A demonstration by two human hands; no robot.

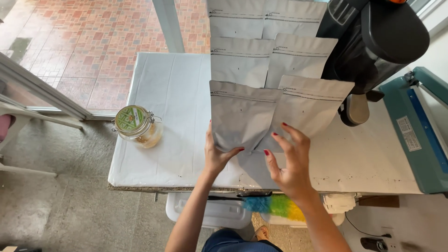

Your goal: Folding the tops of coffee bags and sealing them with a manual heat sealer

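Observation:
Several grey stand-up pouches stand in two rows on a white-covered table (163, 116). My left hand (215, 154) grips the lower edge of the nearest left pouch (240, 116), thumb on its front. My right hand (291, 158) hovers with fingers spread at the base of the nearest right pouch (310, 105), fingertips touching or just off it. Behind these stand further pouches (240, 58), overlapping one another toward the far edge.
A glass clip-top jar (137, 126) with a green label sits near the table's left edge. A black machine (373, 42) stands at the back right, a teal heat sealer (420, 130) at the right edge. Below the table are a colourful duster (275, 205) and a white bin (214, 214).

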